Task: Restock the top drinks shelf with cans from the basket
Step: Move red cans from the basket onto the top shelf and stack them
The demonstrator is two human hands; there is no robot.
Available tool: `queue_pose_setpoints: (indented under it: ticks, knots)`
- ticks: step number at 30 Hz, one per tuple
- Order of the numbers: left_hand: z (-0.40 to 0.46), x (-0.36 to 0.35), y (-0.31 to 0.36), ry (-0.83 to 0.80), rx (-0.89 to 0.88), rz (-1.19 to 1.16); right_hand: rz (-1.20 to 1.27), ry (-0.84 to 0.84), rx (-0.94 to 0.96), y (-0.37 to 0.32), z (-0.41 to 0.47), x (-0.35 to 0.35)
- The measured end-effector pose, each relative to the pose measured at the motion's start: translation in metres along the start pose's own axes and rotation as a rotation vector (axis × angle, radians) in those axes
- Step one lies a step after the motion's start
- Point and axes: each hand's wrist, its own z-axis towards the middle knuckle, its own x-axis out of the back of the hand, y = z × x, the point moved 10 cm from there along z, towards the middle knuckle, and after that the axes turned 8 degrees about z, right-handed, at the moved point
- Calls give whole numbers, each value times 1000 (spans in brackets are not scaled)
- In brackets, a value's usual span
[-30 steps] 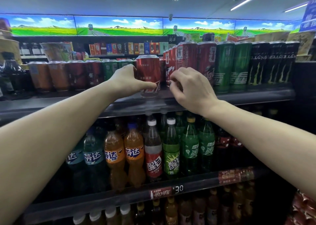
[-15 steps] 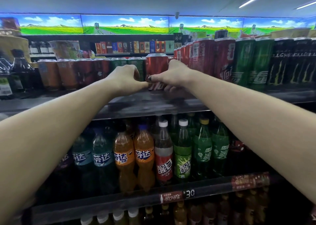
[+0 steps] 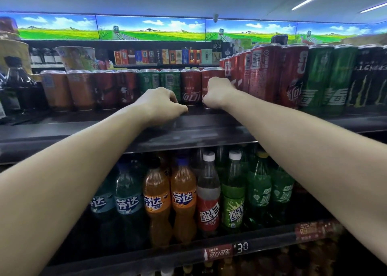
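Since a second earlier, the red cola can (image 3: pixel 211 87) had slid back into the row on the top shelf (image 3: pixel 209 129), the right hand (image 3: pixel 217 93) gripping it at twelve o'clock. Left hand (image 3: pixel 161 104) hung loosely curled, empty. Next: release, fetch another.

Two short red aluminium cola cans (image 3: pixel 191 87) stand upright side by side in the row on the black top shelf (image 3: pixel 209 127), the right one partly hidden.
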Motion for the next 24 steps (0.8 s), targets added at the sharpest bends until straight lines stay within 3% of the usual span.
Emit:
queue_pose_setpoints:
  ticks: [5, 16, 19, 24]
  knots:
    - [1, -2, 0, 0, -4, 5, -26, -167, 18, 0, 2, -23]
    - [-3, 2, 1, 29, 8, 9, -51, -262, 39, 0, -3, -29]
    - [-7, 8, 4, 65, -11, 22, -52, -186, 72, -5, -8, -17]
    - [-26, 29, 15, 247, -80, 51, 96, 87, 183, -19, -31, 21]
